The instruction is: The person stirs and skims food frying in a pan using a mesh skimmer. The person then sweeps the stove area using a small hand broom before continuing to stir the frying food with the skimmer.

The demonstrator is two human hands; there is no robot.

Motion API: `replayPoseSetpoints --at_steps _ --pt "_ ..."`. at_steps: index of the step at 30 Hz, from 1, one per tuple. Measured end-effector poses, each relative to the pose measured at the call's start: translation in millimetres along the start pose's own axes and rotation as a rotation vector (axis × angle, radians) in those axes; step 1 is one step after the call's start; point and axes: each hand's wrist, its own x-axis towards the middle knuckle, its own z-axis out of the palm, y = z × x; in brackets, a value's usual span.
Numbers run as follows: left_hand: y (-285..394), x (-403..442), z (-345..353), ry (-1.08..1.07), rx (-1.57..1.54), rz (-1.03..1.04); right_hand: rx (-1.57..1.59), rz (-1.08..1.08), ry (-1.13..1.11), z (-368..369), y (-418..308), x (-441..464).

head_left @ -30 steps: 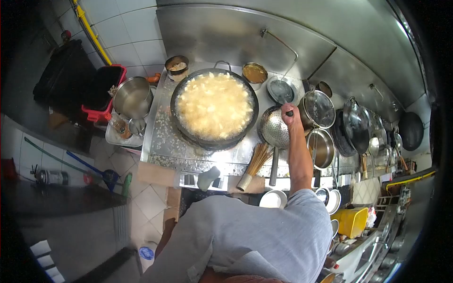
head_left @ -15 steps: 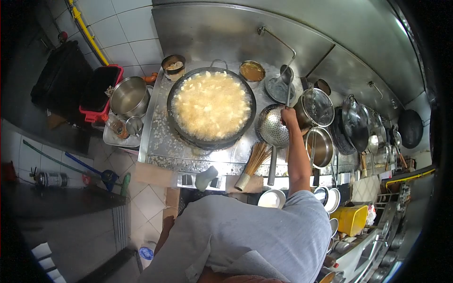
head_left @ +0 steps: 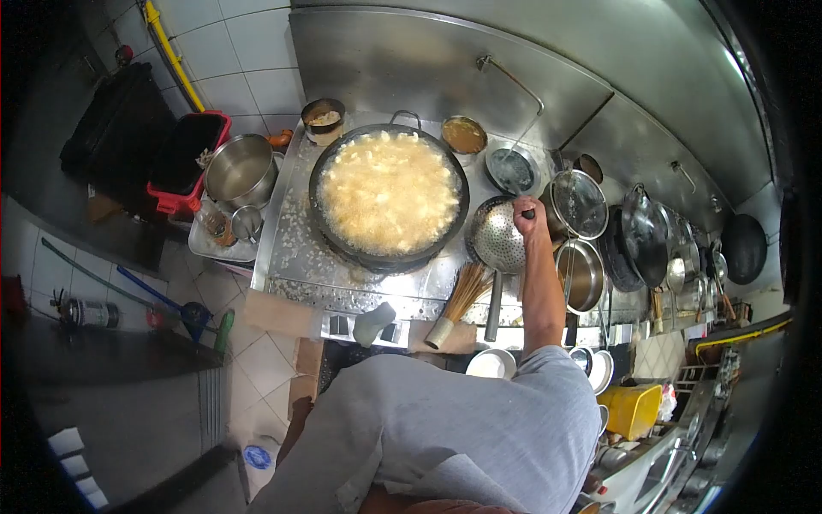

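My right hand (head_left: 529, 218) is closed around a ladle's handle, whose dark end pokes up from my fist; the ladle's bowl is hidden. Under and beside that hand lies a perforated metal strainer (head_left: 497, 240), its long handle towards me. Just behind it sits a pan of water (head_left: 512, 170) beneath a wall spout (head_left: 518, 84), with a thin stream seeming to fall into it. To the left, a large black wok (head_left: 465, 201) holds pale pieces bubbling in oil. Only a strip of my left arm (head_left: 295, 420) shows beside my body; that hand is out of sight.
A bamboo brush (head_left: 458, 300) and a grey cloth (head_left: 374, 324) lie along the stove's front edge. Two small bowls, one with brown liquid (head_left: 464, 134), stand behind the wok. A steel pot (head_left: 240, 171) is at left; a mesh sieve (head_left: 579, 204) and several pans line the right.
My right hand has turned the ladle so its handle end points up and its bowl no longer shows by the spout. A thin stream now appears below the spout. The view has shifted slightly.
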Motion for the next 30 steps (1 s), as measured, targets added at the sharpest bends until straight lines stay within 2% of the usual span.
replayPoseSetpoints --at_steps 1,3,5,8,9,10,12,14,16,18,20,21,23,24,26,27,29,30 --pt "-2.6 -1.4 6.2 0.003 -0.006 -0.005 -0.005 0.006 -0.001 5.4 2.0 2.2" --pt "-0.3 -7.1 4.3 0.180 -0.079 0.127 -0.207 -0.089 -0.025 14.4 3.5 8.7" --pt "1.2 -8.9 1.1 0.160 -0.053 0.097 -0.190 -0.027 -0.009 29.1 0.0 13.3" --pt "-0.6 -6.6 4.6 0.164 -0.018 0.087 -0.507 0.067 0.176 49.6 -2.2 15.4" --pt "-1.9 -6.6 5.0 0.188 -0.009 0.108 -0.505 0.064 0.180 46.9 0.2 12.9" --pt "-2.6 -6.2 5.2 0.185 -0.007 0.111 -0.871 -0.086 0.244 44.4 3.8 11.5" --pt "-5.5 -2.5 6.4 0.059 -0.163 -0.027 -1.501 -0.344 0.296 36.1 10.2 6.3" --pt "-9.7 -1.7 8.2 -0.018 -0.342 -0.170 -1.558 -0.400 0.361 19.9 12.6 4.3" --pt "3.1 -3.6 -4.4 -0.064 -0.921 -0.523 -1.667 -0.482 0.506 16.0 26.6 -9.0" --pt "9.3 -0.5 -2.3 -0.017 -1.181 -0.707 -1.717 -0.490 0.541 -4.7 26.1 -10.1" --pt "1.6 6.0 12.2 -0.048 -0.423 -0.187 -1.813 -0.511 0.610 -22.4 22.9 -5.0" --pt "9.1 3.6 2.2 0.063 -0.067 0.008 -1.814 -0.511 0.608 -25.3 23.8 -5.3" --pt "7.6 -3.9 2.9 0.109 0.003 0.056 -1.606 -0.330 0.622 -32.6 21.4 -2.8" --pt "5.4 -4.5 4.7 0.111 0.013 0.059 -1.606 -0.331 0.622 -35.6 15.8 0.9" --pt "2.9 -7.2 7.5 0.114 0.029 0.068 -0.618 -0.104 0.263 -33.4 2.8 4.9" --pt "2.1 -7.6 7.9 0.118 0.043 0.078 -0.618 -0.104 0.263 -30.3 -2.1 5.3" --pt "-4.5 -5.4 15.6 0.140 0.082 0.100 -0.049 0.003 0.035 -20.2 -8.1 0.1" --pt "-7.8 -3.8 20.2 0.158 0.101 0.115 -0.007 0.032 0.022 -10.5 -4.3 -6.8"
